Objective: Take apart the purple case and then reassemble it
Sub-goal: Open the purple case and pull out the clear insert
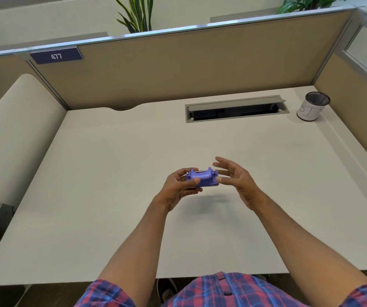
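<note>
A small purple case (pixel 202 177) with raised moulded ends and a thin metal rod along its top is held in the air above the desk. My left hand (pixel 179 188) grips its left end, thumb on the front and fingers behind. My right hand (pixel 236 181) hovers at the case's right end with fingers spread; its fingertips are very close to the case, and I cannot tell if they touch it. The case appears in one piece.
The white desk (pixel 116 196) has a grey cable tray slot (pixel 235 109) at the back and a mesh pen cup (pixel 313 106) labelled in marker at the back right. Tan cubicle partitions (pixel 189 63) close in the back and right sides.
</note>
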`<state>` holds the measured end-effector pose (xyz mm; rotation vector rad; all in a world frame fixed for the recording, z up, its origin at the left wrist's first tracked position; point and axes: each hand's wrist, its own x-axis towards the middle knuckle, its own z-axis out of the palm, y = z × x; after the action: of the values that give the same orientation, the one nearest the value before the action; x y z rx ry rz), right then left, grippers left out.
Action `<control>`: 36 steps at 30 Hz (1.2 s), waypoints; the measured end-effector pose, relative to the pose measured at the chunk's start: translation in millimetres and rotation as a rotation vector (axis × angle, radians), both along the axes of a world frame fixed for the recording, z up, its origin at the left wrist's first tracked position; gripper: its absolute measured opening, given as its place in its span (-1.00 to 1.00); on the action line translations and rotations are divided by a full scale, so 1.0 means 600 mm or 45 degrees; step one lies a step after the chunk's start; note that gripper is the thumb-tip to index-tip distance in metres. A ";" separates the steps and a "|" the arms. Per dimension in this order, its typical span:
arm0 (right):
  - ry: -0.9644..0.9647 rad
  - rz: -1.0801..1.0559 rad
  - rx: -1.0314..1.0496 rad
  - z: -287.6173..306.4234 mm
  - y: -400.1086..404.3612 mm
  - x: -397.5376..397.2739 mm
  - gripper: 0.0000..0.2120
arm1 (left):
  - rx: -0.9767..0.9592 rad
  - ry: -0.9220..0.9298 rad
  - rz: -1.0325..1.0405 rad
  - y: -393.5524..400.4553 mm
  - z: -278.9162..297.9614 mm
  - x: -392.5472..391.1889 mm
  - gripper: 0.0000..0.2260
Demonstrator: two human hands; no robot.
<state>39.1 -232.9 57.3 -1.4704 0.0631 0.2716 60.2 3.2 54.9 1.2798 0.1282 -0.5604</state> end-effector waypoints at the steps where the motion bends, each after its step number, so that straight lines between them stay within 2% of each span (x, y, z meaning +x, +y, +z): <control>1: -0.046 0.017 -0.072 0.006 0.002 0.001 -0.43 | 0.012 -0.008 -0.012 0.000 -0.002 -0.001 -0.45; 7: -0.239 0.230 -0.594 0.023 0.024 0.007 -0.56 | 0.041 -0.025 -0.071 -0.004 -0.006 -0.008 -0.54; 16: -0.372 0.256 -0.983 0.022 0.044 0.011 -0.61 | 0.061 -0.033 -0.112 -0.010 0.000 -0.016 -0.50; 20: -0.336 0.264 -1.023 0.024 0.043 0.014 -0.64 | -0.011 0.004 -0.085 -0.011 0.000 -0.020 -0.49; 25: -0.344 0.263 -1.118 0.029 0.043 0.015 -0.68 | -0.130 0.108 0.047 -0.012 -0.005 -0.019 -0.74; 36: -0.304 0.163 -1.087 0.033 0.047 0.011 -0.61 | -0.078 0.158 0.067 -0.019 -0.009 -0.008 -0.66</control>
<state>45.7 -204.4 76.9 -2.3519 -0.1259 0.1726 55.1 -8.0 49.5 1.1786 0.2453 -0.5945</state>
